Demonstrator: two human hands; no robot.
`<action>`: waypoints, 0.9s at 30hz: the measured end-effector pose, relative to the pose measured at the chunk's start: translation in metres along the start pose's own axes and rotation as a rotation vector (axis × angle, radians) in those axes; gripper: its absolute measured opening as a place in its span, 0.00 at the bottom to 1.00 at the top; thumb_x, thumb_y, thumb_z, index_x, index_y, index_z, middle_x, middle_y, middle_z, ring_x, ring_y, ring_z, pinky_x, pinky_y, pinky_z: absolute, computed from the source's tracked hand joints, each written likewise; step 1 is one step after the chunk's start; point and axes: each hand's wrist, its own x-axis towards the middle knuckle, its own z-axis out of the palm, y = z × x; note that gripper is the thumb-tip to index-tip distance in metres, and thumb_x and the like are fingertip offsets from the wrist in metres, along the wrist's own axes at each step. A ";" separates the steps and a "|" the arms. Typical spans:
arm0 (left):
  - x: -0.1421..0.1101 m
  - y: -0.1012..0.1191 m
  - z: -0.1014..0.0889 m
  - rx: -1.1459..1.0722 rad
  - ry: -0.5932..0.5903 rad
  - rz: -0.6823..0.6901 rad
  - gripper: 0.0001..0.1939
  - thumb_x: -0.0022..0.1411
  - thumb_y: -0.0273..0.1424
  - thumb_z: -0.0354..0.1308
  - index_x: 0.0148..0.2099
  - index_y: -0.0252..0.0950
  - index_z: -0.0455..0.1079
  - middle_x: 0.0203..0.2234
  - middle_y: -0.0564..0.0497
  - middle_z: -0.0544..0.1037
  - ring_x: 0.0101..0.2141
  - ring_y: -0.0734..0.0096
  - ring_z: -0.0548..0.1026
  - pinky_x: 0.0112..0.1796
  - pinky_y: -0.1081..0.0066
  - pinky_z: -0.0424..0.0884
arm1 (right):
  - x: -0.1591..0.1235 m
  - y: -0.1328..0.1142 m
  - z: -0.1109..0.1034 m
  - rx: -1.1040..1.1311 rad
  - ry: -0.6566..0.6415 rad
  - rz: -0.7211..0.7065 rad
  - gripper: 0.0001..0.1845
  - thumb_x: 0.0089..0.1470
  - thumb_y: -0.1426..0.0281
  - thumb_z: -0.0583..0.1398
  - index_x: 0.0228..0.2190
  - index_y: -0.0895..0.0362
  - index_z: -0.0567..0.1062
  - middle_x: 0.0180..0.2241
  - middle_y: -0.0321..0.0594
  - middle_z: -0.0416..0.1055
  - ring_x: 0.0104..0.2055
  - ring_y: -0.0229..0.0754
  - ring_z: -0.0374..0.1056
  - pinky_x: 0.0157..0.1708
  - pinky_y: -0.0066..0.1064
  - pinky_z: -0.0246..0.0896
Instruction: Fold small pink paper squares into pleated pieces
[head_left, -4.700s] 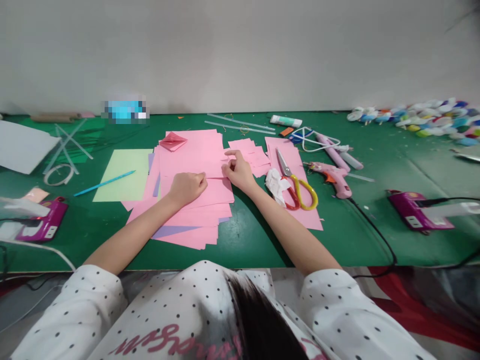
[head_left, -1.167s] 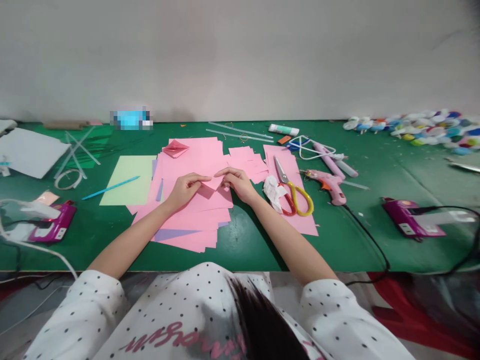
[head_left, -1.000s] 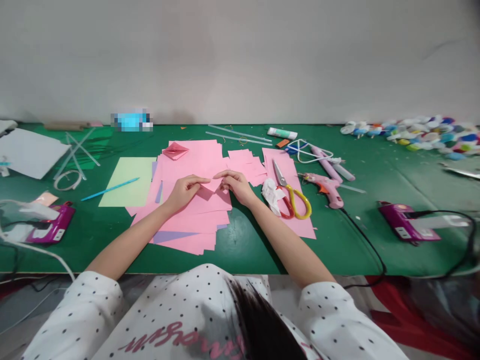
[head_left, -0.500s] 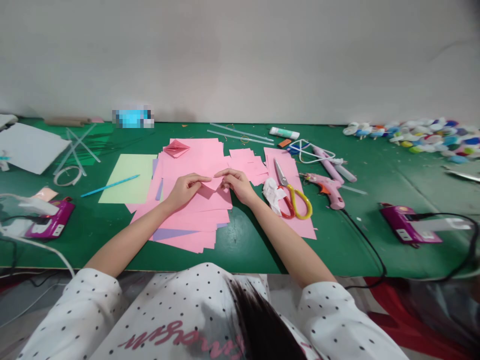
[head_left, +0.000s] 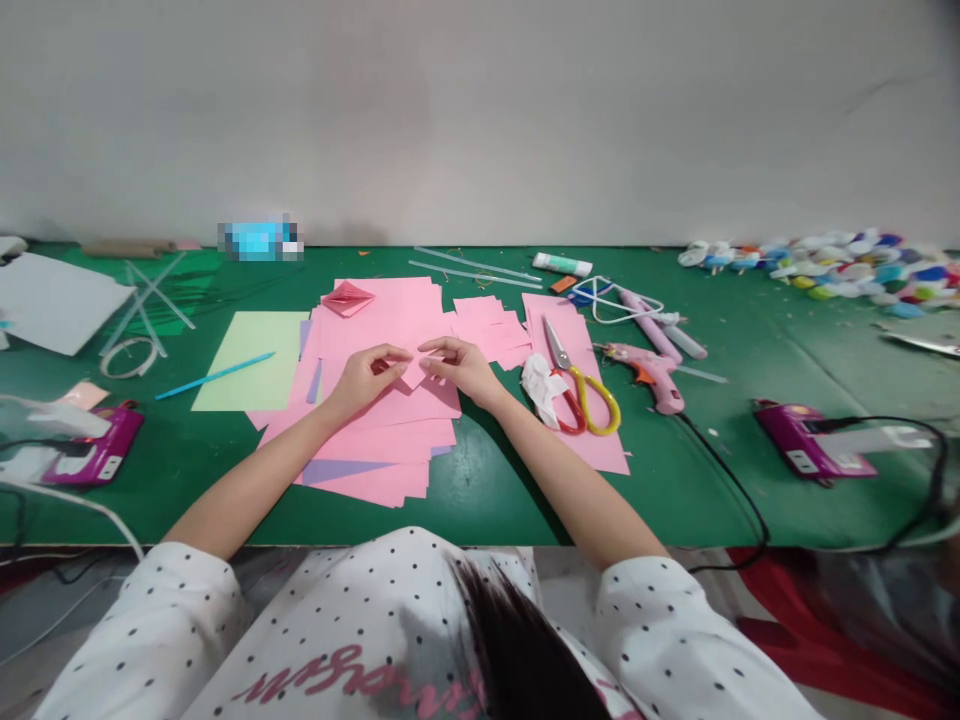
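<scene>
A small piece of pink paper is held between my two hands, above a spread stack of pink sheets. My left hand pinches its left side with thumb and fingers. On the other side my right hand grips the paper the same way, fingers bent over it. A folded pink paper piece rests on the stack's far left corner. Smaller pink paper pieces lie just beyond my right hand.
Right of the stack are scissors on a pink sheet, a pink glue gun and a glue stick tube. To the left, a blue pencil lies across pale green paper. Purple power strips sit at both sides.
My right hand's fingers have shifted from lying along the paper's top edge to gripping its right side. The whole view has moved slightly.
</scene>
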 end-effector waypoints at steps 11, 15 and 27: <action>0.000 0.005 -0.001 -0.003 -0.035 -0.014 0.15 0.63 0.42 0.61 0.36 0.34 0.75 0.31 0.49 0.80 0.32 0.68 0.77 0.33 0.71 0.73 | 0.001 -0.008 0.011 -0.079 0.009 -0.018 0.18 0.42 0.56 0.70 0.29 0.57 0.80 0.26 0.37 0.77 0.23 0.35 0.66 0.24 0.29 0.66; 0.000 0.007 -0.001 0.030 -0.048 0.006 0.13 0.64 0.39 0.60 0.35 0.35 0.76 0.31 0.49 0.81 0.33 0.68 0.77 0.36 0.71 0.71 | 0.002 -0.006 0.009 -0.073 -0.003 -0.007 0.16 0.42 0.58 0.70 0.26 0.57 0.79 0.25 0.36 0.75 0.24 0.35 0.65 0.26 0.28 0.65; 0.005 0.002 -0.003 -0.035 -0.013 -0.076 0.15 0.61 0.42 0.61 0.32 0.33 0.74 0.25 0.52 0.75 0.28 0.72 0.70 0.31 0.72 0.65 | 0.003 -0.008 0.008 -0.032 0.010 0.023 0.16 0.43 0.58 0.68 0.26 0.57 0.76 0.23 0.34 0.70 0.25 0.34 0.63 0.27 0.28 0.62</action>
